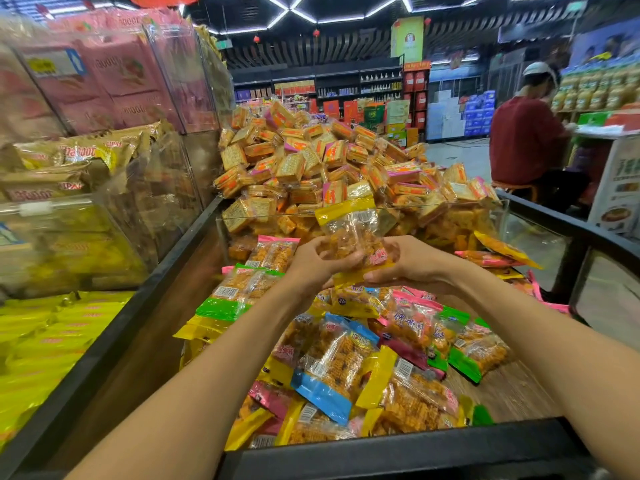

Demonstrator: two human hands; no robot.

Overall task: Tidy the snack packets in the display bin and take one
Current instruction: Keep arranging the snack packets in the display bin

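A yellow-ended snack packet (349, 230) with orange noodle snack inside is held up above the display bin (381, 455). My left hand (311, 261) grips its left side and my right hand (412, 261) grips its lower right side, fingers curled under it. Below lie several loose snack packets (332, 372) with blue, green, pink and yellow ends, heaped unevenly on the bin's wooden floor.
Behind a clear divider (450, 206) rises a tall pile of small orange cracker packs (329, 161). Clear bins of yellow and pink packets (69, 168) stand at left. A person in a red top (530, 143) sits at the right by a counter.
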